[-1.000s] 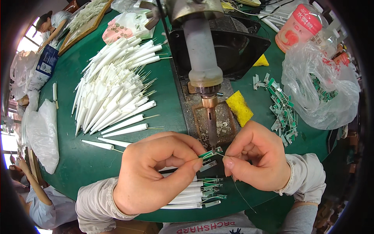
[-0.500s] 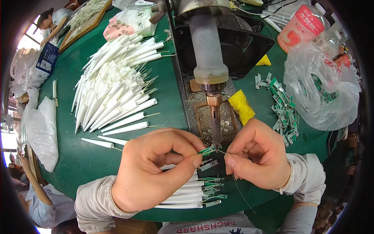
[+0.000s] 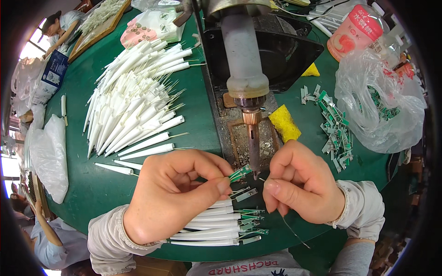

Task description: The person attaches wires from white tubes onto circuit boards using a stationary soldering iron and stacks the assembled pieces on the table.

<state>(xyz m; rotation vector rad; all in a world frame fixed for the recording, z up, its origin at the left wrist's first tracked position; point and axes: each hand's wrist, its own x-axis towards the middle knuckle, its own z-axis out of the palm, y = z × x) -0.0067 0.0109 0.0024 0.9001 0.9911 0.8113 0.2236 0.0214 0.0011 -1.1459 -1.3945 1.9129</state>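
Observation:
My left hand (image 3: 177, 200) pinches a small green circuit board (image 3: 241, 173) with thin wires lying along it, just left of the tip of an upright soldering iron (image 3: 253, 147). Board and tip look slightly apart. On the tip's other side, my right hand (image 3: 304, 188) is closed on a thin solder wire (image 3: 295, 234); its short end points toward the tip and its tail hangs below the fingers. Beneath my left hand lies a row of white tapered tubes (image 3: 214, 233) with green boards on their right ends, partly hidden by the hand.
A big heap of white tubes with wire ends (image 3: 133, 103) covers the left side. Right of the iron are a yellow sponge (image 3: 285, 124), loose green boards (image 3: 334, 124), a plastic bag (image 3: 382, 110) and a pink-labelled bottle (image 3: 354, 32). Other people sit at far left.
My left hand has drawn the board slightly left and up, away from the iron tip. My right hand has shifted a little left and down, its solder wire now off the tip.

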